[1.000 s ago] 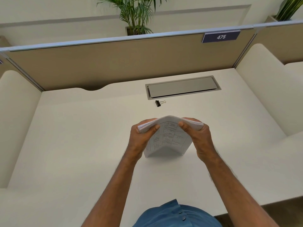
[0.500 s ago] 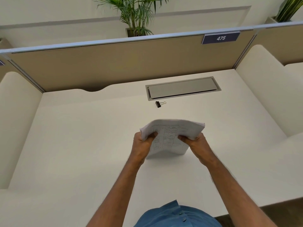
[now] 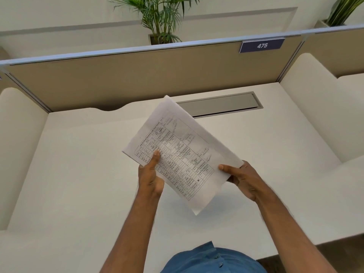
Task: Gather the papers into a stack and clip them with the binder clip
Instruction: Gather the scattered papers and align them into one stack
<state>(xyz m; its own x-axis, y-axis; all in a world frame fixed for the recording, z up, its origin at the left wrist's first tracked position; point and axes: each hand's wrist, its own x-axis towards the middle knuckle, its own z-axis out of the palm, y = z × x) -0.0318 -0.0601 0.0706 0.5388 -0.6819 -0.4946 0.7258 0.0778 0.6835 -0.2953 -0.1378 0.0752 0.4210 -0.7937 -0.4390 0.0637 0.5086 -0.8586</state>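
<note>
A stack of white papers with a printed table on the top sheet is held up above the desk, turned diagonally with one corner pointing away from me. My left hand grips its left edge with the thumb on top. My right hand grips its right corner, thumb on the sheet. The binder clip is hidden behind the raised papers.
The white desk is bounded by a tan partition at the back and cream side panels on both sides. A grey cable hatch is set into the desk behind the papers. A sign reading 475 hangs on the partition.
The papers, stood on edge on the desk and bowed between both hands, have been lifted, flattened and rotated diagonally. They now cover the binder clip that lay near the hatch.
</note>
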